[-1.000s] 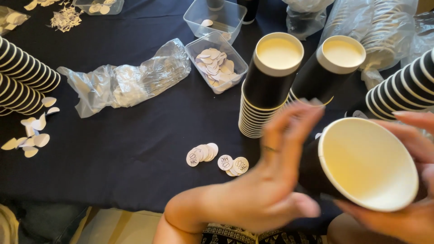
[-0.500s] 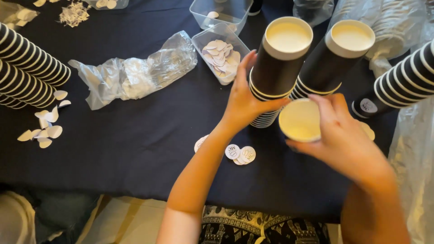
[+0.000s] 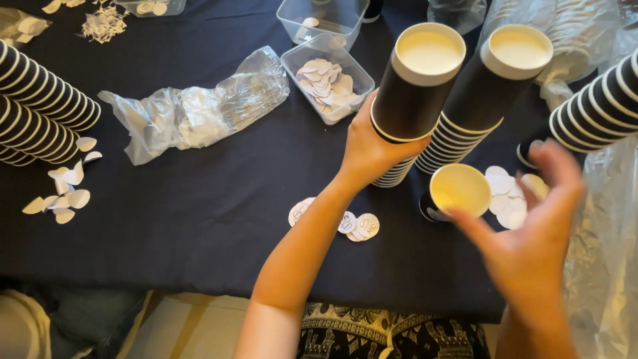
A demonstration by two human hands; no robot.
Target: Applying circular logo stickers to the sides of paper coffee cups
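While the left hand (image 3: 369, 149) wraps its grip round the upright cup stack (image 3: 415, 93), the right hand (image 3: 531, 233), fingers spread and empty, hovers just right of the single cup (image 3: 458, 191)

I have just the one view — the head camera, worn above the table and looking steeply down onto its dark cloth (image 3: 199, 219). It faces away from the wearer's body: patterned fabric at the lap fills the bottom edge, and the far side of the cloth runs off the top. I take the nearer tall stack of black paper cups (image 3: 415, 100) as my landmark; it stands right of centre and rises towards the lens, so I look straight into its top cup. The view sits close — the forearms fill the frame below that stack, and the edges left and right of it cut off other cup rows. With no second view, nothing is shared.
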